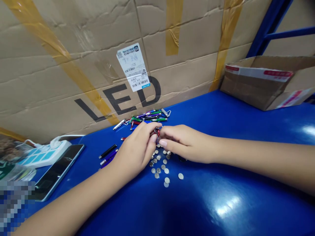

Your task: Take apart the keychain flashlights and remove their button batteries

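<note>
My left hand (139, 144) is closed round a small red flashlight (157, 131), of which only the clip end shows between the hands. The fingertips of my right hand (180, 142) meet at that end, thumb and fingers bent together; what they pinch, if anything, is hidden. Several silvery button cells (162, 167) lie scattered on the blue table (197, 203) just below the hands. Behind the hands is a pile of coloured flashlights (151, 116) with clips. More dark and blue flashlights (108, 154) lie left of my left hand.
At the left are a phone (59, 173), a white power strip (46, 154) with cables and a plastic bag (17, 172). A large cardboard box (103, 65) marked LED stands behind the table. An open carton (251, 85) sits at the back right.
</note>
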Available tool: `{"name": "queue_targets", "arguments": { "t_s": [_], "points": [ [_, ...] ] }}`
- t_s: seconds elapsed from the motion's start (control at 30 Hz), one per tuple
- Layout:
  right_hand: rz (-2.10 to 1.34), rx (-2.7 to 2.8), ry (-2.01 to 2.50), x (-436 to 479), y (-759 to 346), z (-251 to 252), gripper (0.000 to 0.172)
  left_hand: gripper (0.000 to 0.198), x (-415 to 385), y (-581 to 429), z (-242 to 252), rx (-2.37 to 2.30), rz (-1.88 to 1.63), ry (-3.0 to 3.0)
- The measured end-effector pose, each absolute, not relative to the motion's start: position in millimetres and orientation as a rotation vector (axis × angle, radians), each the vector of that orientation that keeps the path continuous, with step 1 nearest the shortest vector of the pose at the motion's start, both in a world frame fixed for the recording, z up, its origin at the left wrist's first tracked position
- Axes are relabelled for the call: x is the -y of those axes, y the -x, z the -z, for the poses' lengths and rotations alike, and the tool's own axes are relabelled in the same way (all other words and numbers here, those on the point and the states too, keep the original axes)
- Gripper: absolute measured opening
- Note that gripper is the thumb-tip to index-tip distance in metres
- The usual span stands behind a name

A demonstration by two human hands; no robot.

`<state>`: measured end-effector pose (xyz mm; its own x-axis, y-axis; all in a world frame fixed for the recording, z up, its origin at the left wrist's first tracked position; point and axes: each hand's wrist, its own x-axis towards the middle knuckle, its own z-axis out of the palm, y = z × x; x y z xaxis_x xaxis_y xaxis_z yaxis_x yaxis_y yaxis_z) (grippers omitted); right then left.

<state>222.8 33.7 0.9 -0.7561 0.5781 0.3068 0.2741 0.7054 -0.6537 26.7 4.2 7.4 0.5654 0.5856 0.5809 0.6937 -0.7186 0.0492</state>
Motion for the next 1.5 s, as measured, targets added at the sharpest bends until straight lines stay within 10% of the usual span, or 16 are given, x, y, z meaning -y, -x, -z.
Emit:
{"name": "queue_targets", "arguments": {
  "t_s": [0.37,1.5],
  "points": [
    [-1.342,1.913,0.784,-39,-224,6,0.031,0.024,-8,-21,-3,1.112,0.849,2.627],
    [-0.396,2.35,0.886,-47,-226,4,0.028,0.011,-10,-23,9,1.09,0.746,2.398]
  ]
}}
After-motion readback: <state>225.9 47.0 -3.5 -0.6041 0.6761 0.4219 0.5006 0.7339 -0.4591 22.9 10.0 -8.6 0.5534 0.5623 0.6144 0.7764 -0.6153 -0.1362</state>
